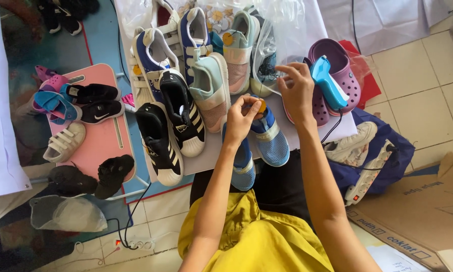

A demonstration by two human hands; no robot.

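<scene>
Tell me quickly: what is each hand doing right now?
Left hand: fingers pinched shut on a small orange tag at the blue shoe.
Right hand: fingers partly curled above the shoes; whether it holds anything cannot be told.

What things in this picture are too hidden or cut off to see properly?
- Small orange tag, head view: mostly covered by left hand fingers; shape unclear.
- What right hand pinches: too small to tell.
- Purple clogs: partly behind the blue tagging gun and right hand.
- Shoes in the clear plastic bag: blurred by plastic, cut by top edge.
- Cardboard box: cut by right edge.
</scene>
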